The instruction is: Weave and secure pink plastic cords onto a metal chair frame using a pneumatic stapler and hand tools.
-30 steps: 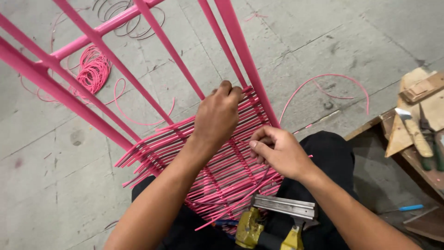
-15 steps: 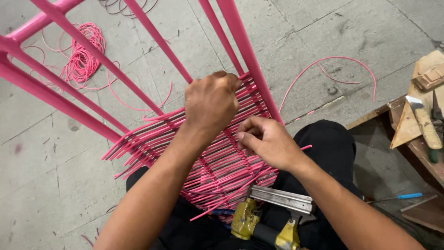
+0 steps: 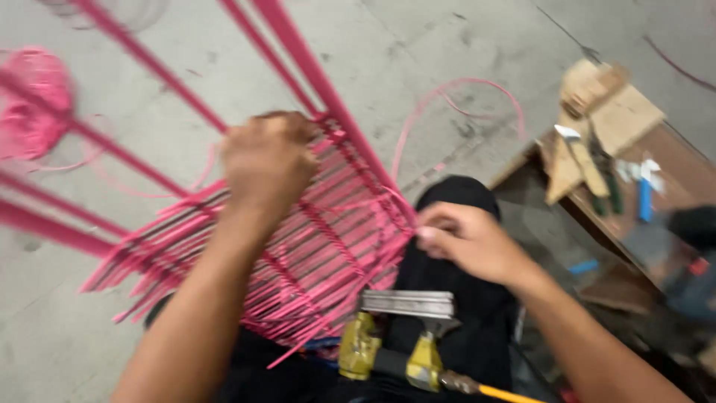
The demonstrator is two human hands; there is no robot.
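Observation:
A pink metal frame (image 3: 313, 75) leans over my lap, with a panel of woven pink cord strands (image 3: 298, 246) stretched across it. My left hand (image 3: 268, 160) is closed over the top of the weave, against a frame bar. At the panel's right edge my right hand (image 3: 466, 242) pinches a pink cord (image 3: 455, 93) that loops away over the floor. The view is blurred, so the finger grips are unclear in detail.
A yellow and silver staple gun (image 3: 403, 336) lies on my lap. A wooden bench (image 3: 634, 172) at the right carries wood scraps, a blade and hand tools. A coil of pink cord (image 3: 33, 104) lies on the concrete floor at left.
My right hand has drawn back to the right, off the weave to its right edge, pulling the cord. My left hand stays on the weave. The view has swung right.

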